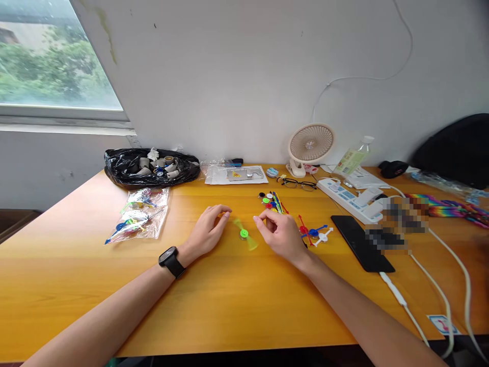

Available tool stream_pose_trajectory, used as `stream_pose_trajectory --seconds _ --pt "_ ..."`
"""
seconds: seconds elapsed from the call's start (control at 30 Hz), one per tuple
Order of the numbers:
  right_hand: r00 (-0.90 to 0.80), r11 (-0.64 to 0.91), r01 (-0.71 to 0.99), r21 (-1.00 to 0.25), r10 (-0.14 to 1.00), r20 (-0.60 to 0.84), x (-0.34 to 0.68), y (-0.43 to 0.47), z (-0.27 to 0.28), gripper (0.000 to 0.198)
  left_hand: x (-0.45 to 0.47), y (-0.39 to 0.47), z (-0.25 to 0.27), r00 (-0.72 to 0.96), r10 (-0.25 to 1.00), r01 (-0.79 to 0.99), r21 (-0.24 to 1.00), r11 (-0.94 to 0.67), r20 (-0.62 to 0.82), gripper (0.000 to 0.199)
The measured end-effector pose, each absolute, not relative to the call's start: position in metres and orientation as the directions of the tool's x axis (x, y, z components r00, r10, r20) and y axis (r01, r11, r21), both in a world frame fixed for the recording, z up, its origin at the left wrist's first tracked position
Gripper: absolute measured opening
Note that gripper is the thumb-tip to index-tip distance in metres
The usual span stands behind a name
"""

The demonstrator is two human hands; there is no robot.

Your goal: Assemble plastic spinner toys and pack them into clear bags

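Note:
Between my hands, on the wooden table (pixel 237 300), a small green spinner (pixel 244 234) with a round hub lies flat. Its two arms are smeared by motion. To its left my left hand (pixel 208 227) rests on the table, fingers stretched and the thumb apart, holding nothing. A black watch (pixel 171 261) is on that wrist. My right hand (pixel 280 234) is to the spinner's right, apart from it, its fingers curled in towards the thumb, with nothing visible in them. Just beyond the right hand lie red, blue and white arrow spinners (pixel 314 233) and a cluster of small coloured parts (pixel 269 201).
A clear bag of spinner parts (pixel 147 214) and a black plastic bag (pixel 114 165) lie at left. Along the back are a flat packet (pixel 237 175), glasses (pixel 299 184) and a clip fan (pixel 311 145). At right are a phone (pixel 361 242), a power strip (pixel 344 199) and a bottle (pixel 353 159).

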State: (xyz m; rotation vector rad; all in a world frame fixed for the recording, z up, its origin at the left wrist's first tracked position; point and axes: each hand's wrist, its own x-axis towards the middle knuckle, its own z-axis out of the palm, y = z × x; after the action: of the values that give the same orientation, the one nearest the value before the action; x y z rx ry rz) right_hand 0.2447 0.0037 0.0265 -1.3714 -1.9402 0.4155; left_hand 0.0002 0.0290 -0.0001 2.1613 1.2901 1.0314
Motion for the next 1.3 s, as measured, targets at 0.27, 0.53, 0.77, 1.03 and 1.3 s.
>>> stream_pose_trajectory --seconds 0.27,0.53,0.77,1.03,1.3 --pt "-0.265 0.446 0.712 -0.542 0.886 0.381 0.248 0.007 0.022 0.033 -0.028 0.06 -0.012 0.278 0.886 0.692 0.562 -0.453 0.371 0.039" --pt "-0.379 0.531 0.656 -0.537 0.846 0.374 0.25 0.009 0.021 0.023 -0.028 0.054 -0.008 0.404 0.85 0.709 0.471 -0.525 0.339 0.039" --pt "-0.347 0.613 0.595 -0.519 0.779 0.522 0.25 0.012 0.024 0.021 -0.028 0.054 -0.009 0.402 0.851 0.709 0.473 -0.523 0.339 0.033" --pt "-0.522 0.746 0.495 -0.446 0.665 0.534 0.258 0.017 0.025 0.04 -0.024 0.051 -0.008 0.409 0.835 0.728 0.42 -0.542 0.369 0.028" --pt "-0.514 0.735 0.505 -0.453 0.678 0.526 0.257 0.016 0.025 0.015 -0.025 0.051 -0.008 0.41 0.835 0.729 0.419 -0.542 0.367 0.028"
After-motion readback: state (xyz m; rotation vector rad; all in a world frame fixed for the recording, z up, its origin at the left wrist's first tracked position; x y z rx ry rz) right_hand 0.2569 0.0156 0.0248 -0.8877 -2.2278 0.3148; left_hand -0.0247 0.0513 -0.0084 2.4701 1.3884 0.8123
